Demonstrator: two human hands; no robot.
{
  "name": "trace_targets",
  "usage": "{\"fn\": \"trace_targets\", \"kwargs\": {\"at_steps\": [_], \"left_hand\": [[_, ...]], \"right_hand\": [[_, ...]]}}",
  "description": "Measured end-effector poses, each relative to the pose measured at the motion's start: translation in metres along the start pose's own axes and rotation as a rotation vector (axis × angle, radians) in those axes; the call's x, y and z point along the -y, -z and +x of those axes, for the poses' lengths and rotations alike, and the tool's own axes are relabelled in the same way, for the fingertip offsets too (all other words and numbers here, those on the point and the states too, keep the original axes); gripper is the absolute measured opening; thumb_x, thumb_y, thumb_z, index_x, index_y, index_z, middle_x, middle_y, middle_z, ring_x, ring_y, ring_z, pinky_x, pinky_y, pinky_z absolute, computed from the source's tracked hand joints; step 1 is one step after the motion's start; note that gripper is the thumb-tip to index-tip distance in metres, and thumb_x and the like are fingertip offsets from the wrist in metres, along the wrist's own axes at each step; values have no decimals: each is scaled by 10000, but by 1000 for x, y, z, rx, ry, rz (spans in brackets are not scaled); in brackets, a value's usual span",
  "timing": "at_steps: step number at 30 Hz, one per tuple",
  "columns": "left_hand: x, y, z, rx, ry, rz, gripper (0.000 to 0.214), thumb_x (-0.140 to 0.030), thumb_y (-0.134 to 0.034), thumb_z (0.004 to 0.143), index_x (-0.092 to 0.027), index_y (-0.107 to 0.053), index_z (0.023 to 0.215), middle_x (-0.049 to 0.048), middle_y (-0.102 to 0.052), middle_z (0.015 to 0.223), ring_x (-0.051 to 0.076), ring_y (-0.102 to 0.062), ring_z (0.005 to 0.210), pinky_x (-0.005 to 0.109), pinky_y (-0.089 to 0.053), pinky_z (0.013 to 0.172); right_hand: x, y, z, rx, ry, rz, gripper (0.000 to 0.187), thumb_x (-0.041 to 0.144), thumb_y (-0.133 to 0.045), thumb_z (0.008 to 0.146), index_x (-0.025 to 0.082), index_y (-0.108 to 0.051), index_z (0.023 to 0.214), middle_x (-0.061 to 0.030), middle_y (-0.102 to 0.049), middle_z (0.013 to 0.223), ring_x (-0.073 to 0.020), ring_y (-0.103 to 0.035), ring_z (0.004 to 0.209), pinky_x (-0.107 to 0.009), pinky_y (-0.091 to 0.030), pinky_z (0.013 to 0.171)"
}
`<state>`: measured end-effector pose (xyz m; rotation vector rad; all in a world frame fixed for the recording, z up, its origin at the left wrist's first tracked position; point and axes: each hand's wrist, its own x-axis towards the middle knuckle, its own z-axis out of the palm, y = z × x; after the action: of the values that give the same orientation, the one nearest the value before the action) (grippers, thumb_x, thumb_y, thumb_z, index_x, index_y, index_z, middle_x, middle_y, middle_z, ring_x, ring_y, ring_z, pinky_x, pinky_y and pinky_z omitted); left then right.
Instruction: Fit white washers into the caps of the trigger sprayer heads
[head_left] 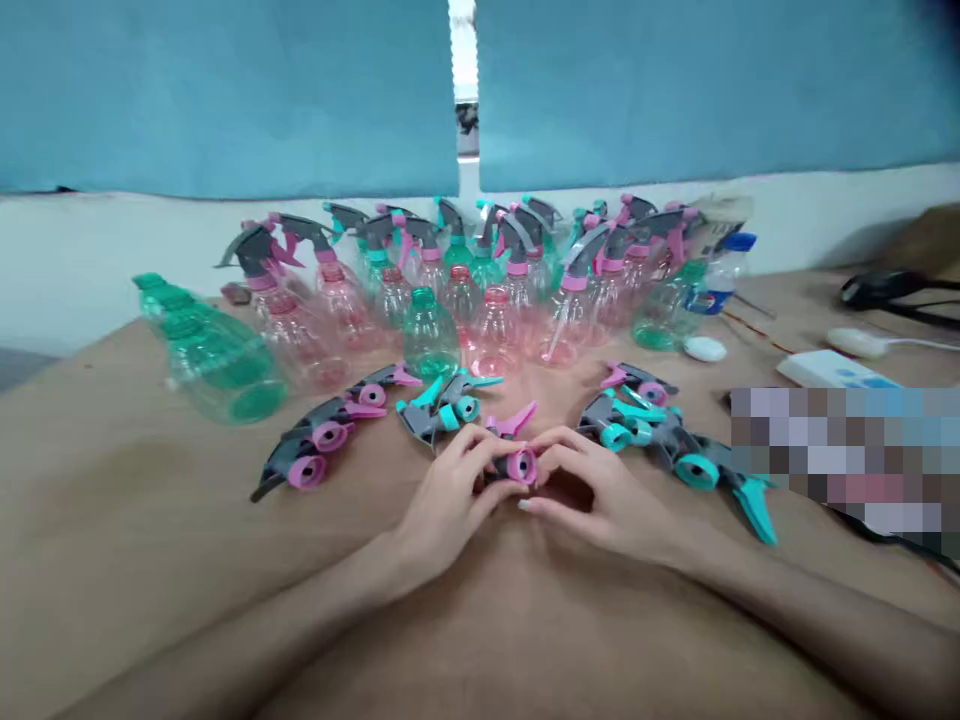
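Note:
Just above the table, my left hand (457, 490) grips a grey and pink trigger sprayer head (520, 466), its round pink collar facing me. The fingertips of my right hand (600, 490) touch that collar from the other side, thumb and fingers curved around it. Left of my hands lie several pink and grey sprayer heads (328, 436) in a slanting row. Teal and grey sprayer heads (448, 410) rest right behind my left hand. More teal ones (697, 470) lie to the right, with a pink one (651, 392) behind them.
Behind stand several clear pink bottles (495, 335) and green bottles (431, 340), many topped with sprayers. A water bottle (724, 275), a white round object (705, 349) and a white box (832, 370) are at the right. A blurred-out patch covers the right edge. A blue wall covering (225, 100) hangs behind.

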<state>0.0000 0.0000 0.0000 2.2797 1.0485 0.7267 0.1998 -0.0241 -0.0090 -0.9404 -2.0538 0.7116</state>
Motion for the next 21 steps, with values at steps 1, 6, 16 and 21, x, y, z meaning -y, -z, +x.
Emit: {"fn": "trace_targets", "kwargs": {"at_steps": [1, 6, 16, 21], "left_hand": [[0, 0, 0, -6, -1, 1, 260, -208, -592, 870, -236, -581, 1128, 13, -515, 1012, 134, -550, 755, 275, -499, 686], [1, 0, 1, -38, -6, -12, 244, -237, -576, 880, -254, -579, 1124, 15, -511, 1029, 135, -556, 770, 275, -513, 679], [1, -1, -1, -86, 24, -3, 256, -214, -634, 838, -245, -598, 1090, 12, -521, 1021, 119, -549, 728, 267, -508, 659], [-2, 2, -1, -153, -30, 43, 255, -188, -650, 823, -230, -598, 1068, 30, -568, 1035, 190, -536, 930, 329, -485, 790]], "right_hand": [[-1, -1, 0, -18, -31, 27, 95, 206, -641, 823, 189, -551, 846, -65, -575, 1025, -192, -571, 970, -353, -470, 861], [-3, -3, 2, -93, -138, 143, 121, 255, -613, 849, 203, -529, 919, -57, -599, 988, -180, -601, 877, -342, -514, 773], [-6, -2, 1, -99, -163, 129, 163, 263, -622, 842, 194, -543, 967, -47, -604, 970, -169, -604, 847, -327, -518, 747], [-4, 0, 2, -91, -146, 88, 185, 239, -612, 847, 205, -548, 1017, -29, -612, 944, -157, -600, 813, -315, -509, 730]]}}
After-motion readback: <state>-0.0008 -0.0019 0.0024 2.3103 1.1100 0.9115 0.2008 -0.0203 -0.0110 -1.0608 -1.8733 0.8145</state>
